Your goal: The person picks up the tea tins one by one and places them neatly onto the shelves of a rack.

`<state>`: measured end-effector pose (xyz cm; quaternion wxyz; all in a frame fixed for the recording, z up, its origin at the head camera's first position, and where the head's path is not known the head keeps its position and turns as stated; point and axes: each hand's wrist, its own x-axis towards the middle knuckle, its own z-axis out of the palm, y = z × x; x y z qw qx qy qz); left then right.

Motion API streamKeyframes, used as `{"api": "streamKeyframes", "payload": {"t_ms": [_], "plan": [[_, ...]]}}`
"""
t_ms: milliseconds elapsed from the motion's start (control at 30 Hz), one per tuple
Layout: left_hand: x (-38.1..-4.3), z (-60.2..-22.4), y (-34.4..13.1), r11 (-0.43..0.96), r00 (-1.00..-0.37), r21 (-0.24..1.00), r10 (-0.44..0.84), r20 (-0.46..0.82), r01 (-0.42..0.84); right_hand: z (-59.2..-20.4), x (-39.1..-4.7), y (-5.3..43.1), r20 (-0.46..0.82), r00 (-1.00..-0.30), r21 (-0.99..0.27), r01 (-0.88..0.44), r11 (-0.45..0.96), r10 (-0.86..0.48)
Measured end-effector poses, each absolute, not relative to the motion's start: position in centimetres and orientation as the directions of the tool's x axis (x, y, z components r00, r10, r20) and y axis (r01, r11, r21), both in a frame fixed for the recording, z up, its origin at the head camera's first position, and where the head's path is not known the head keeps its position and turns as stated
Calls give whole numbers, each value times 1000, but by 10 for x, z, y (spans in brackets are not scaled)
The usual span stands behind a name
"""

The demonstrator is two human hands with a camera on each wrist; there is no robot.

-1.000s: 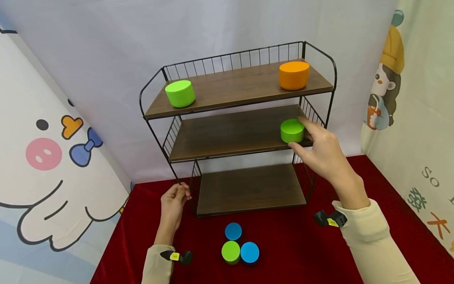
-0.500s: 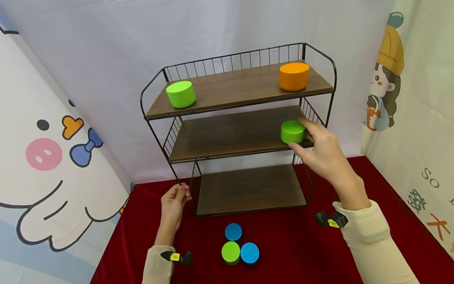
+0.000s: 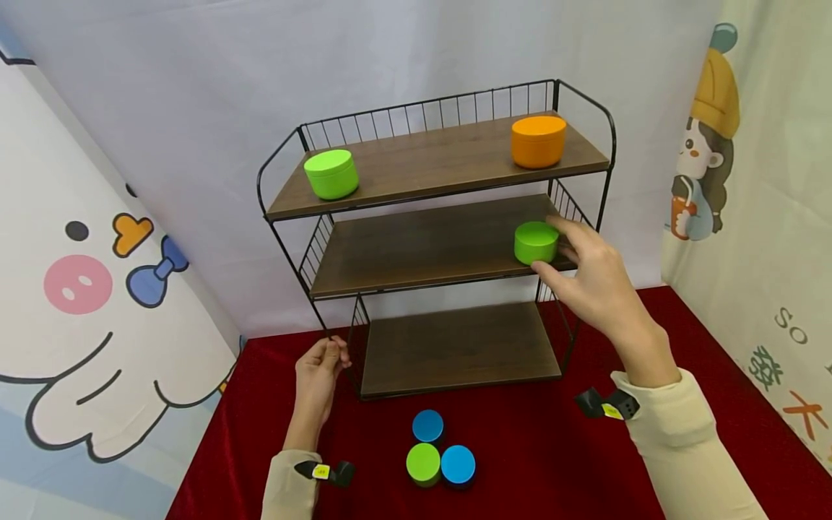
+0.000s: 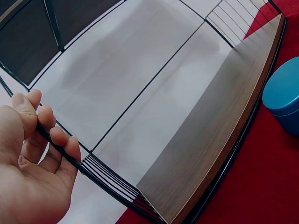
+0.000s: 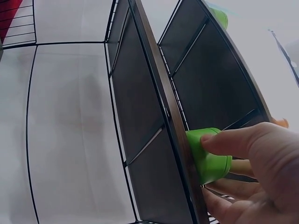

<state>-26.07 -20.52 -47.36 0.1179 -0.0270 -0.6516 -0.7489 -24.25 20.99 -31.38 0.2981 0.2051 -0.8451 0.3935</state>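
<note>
My right hand (image 3: 591,278) is at the right end of the rack's middle shelf (image 3: 422,245), its thumb and fingers around a small round green tin (image 3: 536,244). In the right wrist view the thumb (image 5: 224,142) lies against the tin's side, and the tin's base is on the board. With curled fingers, my left hand (image 3: 318,372) grips the black wire post at the rack's lower left; the left wrist view shows those fingers (image 4: 58,135) wrapped over the rod. A larger green tin (image 3: 332,175) stands at the top shelf's left, an orange tin (image 3: 538,142) at its right.
On the red cloth (image 3: 520,462) before the rack stand a dark blue tin (image 3: 427,426), a light green tin (image 3: 423,464) and a brighter blue tin (image 3: 458,464), close together. The bottom shelf (image 3: 455,347) lies behind them. Printed curtains hang at both sides.
</note>
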Motion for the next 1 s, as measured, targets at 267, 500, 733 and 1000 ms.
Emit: {"api": "streamKeyframes", "payload": {"t_ms": [267,500,733,1000], "plan": [[-261,-473,-204,-131,-970,968,-142,196,214,-315,-239,211,698,-706,-507,-603,617,-117],[-260,-473,-205,-123,-970,969,-143,196,214,-313,-229,212,728,-677,-482,-614,625,-104],[-260,-474,-205,-125,-969,968,-142,201,219,-316,-211,210,759,-646,-459,-625,631,-88],[-260,-473,-204,-129,-970,968,-141,199,218,-342,-192,202,789,-608,-450,-670,591,-89]]}}
